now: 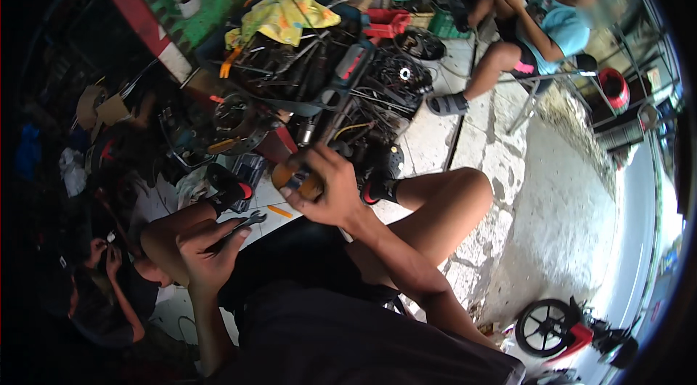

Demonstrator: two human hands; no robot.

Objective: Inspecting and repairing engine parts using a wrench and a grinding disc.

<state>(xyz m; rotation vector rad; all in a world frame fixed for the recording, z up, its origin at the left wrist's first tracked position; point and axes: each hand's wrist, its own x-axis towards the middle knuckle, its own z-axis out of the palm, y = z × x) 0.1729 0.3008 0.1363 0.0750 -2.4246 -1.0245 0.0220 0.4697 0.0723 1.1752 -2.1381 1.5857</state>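
Observation:
My left hand (207, 250) is closed around a small wrench, whose open-ended jaw (255, 218) sticks out past the fingers. In my right hand (332, 192), held in front of my lap, is a rounded orange-brown object with a dark band (302, 183). Its kind I cannot make out, and the fingers and palm cover part of it. The two hands are apart, the right one farther forward. On the tiles between my feet lies an orange stick-like piece (279, 211).
Ahead, a blue tool tray (347, 80) is heaped with tools, a yellow cloth (287, 14) lying over it. Several dark parts (403, 73) lie beside it. Another person (544, 25) sits at the far right; one more (109, 276) is at the left. A motorcycle (573, 334) stands lower right.

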